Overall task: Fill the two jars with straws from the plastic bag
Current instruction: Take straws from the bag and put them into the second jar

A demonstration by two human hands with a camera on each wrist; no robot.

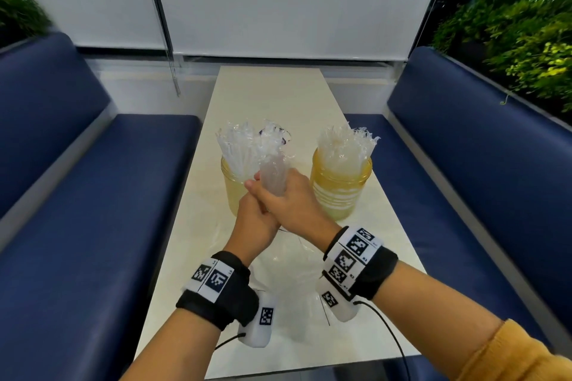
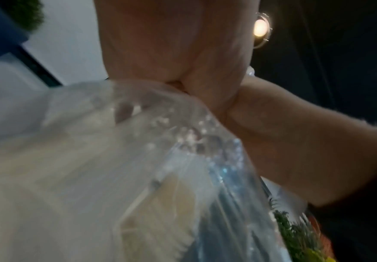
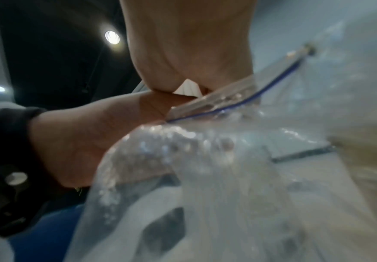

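head view: both jars (image 1: 340, 182) on the table (image 1: 266, 96) bristle with straws; the left hand (image 1: 255, 223) and right hand (image 1: 286, 198) clasp a straw bundle (image 1: 272, 176) before the left jar (image 1: 233, 182). left wrist: the plastic bag (image 2: 183, 141) hangs beneath. right wrist: blurred, probably the bag's zip edge pinched too. crammed straws could tip the jar.

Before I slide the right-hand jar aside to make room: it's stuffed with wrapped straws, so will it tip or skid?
The right jar looks squat and broad-based, so it probably slides rather than tips. Its ribbed wall seems rigid, likely glass or hard plastic; push low. The straws fan loosely well above the rim, so a jolt may shake some out. The table looks smooth: expect easy skidding.
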